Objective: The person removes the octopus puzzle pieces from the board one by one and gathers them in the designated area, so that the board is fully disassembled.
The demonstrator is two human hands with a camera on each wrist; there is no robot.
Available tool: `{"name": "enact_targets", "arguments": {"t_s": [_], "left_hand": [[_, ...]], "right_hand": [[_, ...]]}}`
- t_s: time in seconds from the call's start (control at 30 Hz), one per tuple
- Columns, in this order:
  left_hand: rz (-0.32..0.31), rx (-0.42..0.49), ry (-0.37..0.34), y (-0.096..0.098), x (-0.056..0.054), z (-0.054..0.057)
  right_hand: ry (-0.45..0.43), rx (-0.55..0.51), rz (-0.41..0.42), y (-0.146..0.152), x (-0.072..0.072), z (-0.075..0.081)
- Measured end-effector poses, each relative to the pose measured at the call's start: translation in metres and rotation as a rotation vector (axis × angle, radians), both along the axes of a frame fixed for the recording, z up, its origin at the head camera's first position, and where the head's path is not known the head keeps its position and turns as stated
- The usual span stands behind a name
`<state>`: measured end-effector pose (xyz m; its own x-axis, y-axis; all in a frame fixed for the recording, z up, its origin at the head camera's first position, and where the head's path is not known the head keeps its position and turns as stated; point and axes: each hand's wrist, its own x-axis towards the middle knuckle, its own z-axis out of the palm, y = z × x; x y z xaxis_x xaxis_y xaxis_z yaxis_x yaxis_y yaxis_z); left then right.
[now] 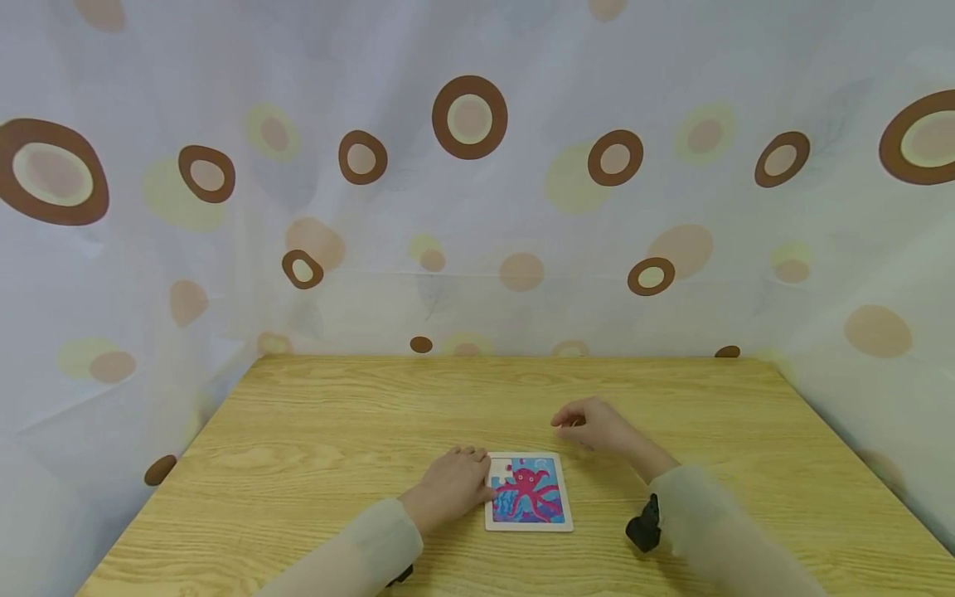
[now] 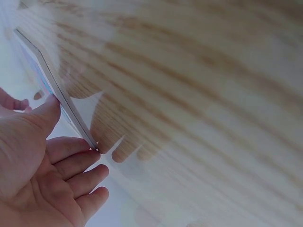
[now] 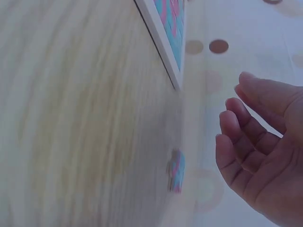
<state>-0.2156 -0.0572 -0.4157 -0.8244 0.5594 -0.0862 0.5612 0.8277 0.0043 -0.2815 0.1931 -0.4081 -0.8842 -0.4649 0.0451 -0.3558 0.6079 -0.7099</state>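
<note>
A square jigsaw puzzle [image 1: 528, 493] with a pink octopus on blue lies in a white frame [image 1: 531, 527] on the table. White backing shows in its upper left corner. My left hand [image 1: 457, 482] rests against the frame's left side; its thumb [image 2: 53, 111] touches the frame's edge and its fingers extend along the side. Right of and beyond the puzzle, my right hand [image 1: 597, 427] hovers with loosely bent fingers. Below those fingers, in the right wrist view, a loose pink-and-blue puzzle piece [image 3: 177, 171] lies on the table, apart from the hand [image 3: 265, 142].
The wood-grain table [image 1: 358, 414] stretches out around the puzzle. White cloth [image 1: 477, 215] printed with brown and yellow dots hangs behind it and along both sides. A black wrist device [image 1: 645, 524] sits at my right sleeve.
</note>
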Motion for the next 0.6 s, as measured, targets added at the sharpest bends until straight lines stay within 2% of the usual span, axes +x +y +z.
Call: {"name": "enact_targets", "arguments": {"t_s": [0.23,0.43,0.6], "left_hand": [[0.006,-0.014,0.004,0.001,-0.001,-0.001],[0.002,0.000,0.010,-0.001,-0.001,-0.003],[-0.018,0.018,0.029,-0.002,-0.002,-0.004]], "right_hand": [[0.012,0.017,0.157,-0.023,0.012,-0.004],[-0.041,0.064,0.204,-0.041,0.020,-0.009],[-0.019,0.117,0.227,-0.049,0.023,-0.013]]}}
